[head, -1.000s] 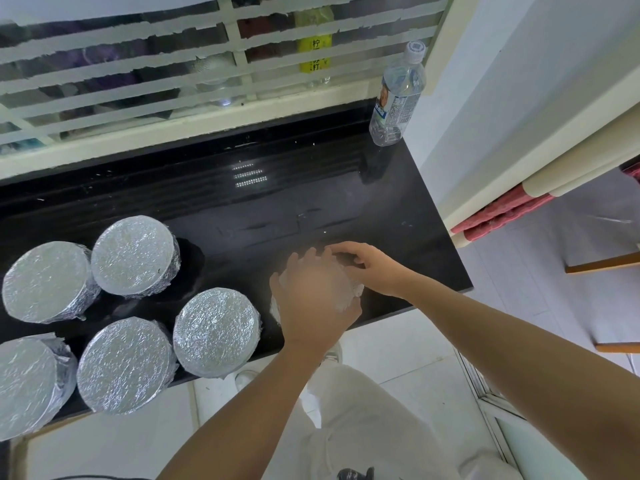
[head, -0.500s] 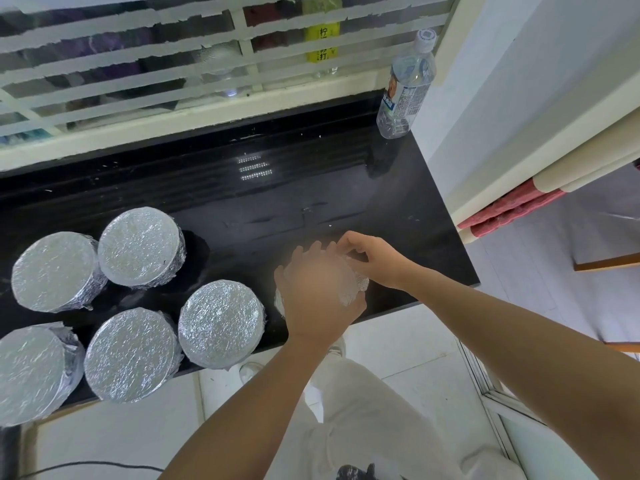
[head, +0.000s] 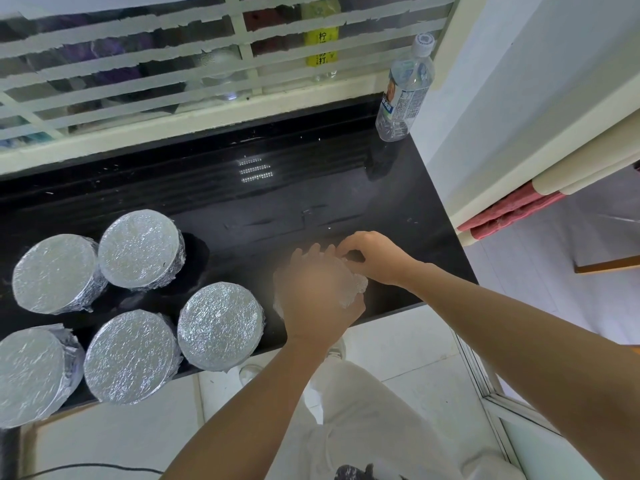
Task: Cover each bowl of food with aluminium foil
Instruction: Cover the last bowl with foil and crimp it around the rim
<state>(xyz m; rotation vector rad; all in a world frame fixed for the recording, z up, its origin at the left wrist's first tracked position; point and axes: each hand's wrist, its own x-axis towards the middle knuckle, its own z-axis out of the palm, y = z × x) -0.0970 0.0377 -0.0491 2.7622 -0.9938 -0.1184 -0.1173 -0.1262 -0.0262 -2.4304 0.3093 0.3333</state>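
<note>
Silver, crinkled aluminium foil [head: 354,288] shows only as a thin edge beneath the left hand [head: 317,299], which lies palm-down over the hidden bowl. Blur hides whether its fingers hook the rim. The right hand [head: 375,258] curls its fingertips, pinching the foil at the far rim. It looks light, soft and easily torn, so crimp gently at that edge. Left of the fingers stand five foil-covered round bowls [head: 220,325] on the glossy black counter [head: 311,195].

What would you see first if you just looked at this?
Five shiny foil-covered bowls crowd the left of the black counter. At its near edge the left hand covers a sixth bowl while the right hand pinches its rim. A bottle stands far right.
</note>
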